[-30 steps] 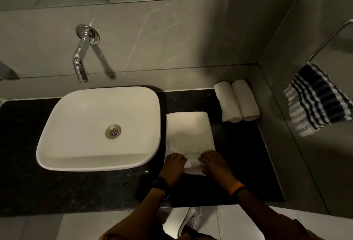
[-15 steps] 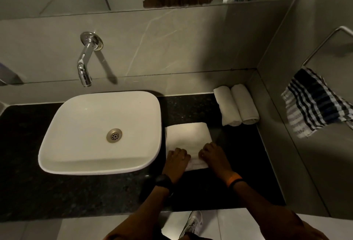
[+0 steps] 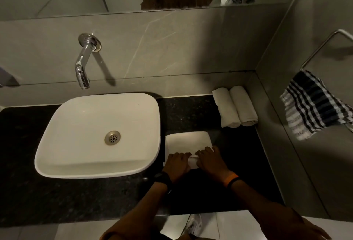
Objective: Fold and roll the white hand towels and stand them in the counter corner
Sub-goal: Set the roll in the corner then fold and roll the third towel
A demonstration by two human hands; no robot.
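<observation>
A folded white hand towel lies flat on the black counter, just right of the basin. Its near end is wound into a thick roll under my fingers. My left hand and my right hand sit side by side on that roll, both closed over it. A short flat stretch of towel shows beyond my fingers. Two rolled white towels stand next to each other in the back right corner of the counter, against the wall.
A white square basin fills the counter's left half, under a chrome wall tap. A blue and white striped cloth hangs from a metal ring on the right wall. The counter's front edge runs just below my wrists.
Both hands have moved away from me along the towel, rolling it up. The roll has grown and the flat part beyond my fingers has become much shorter.
</observation>
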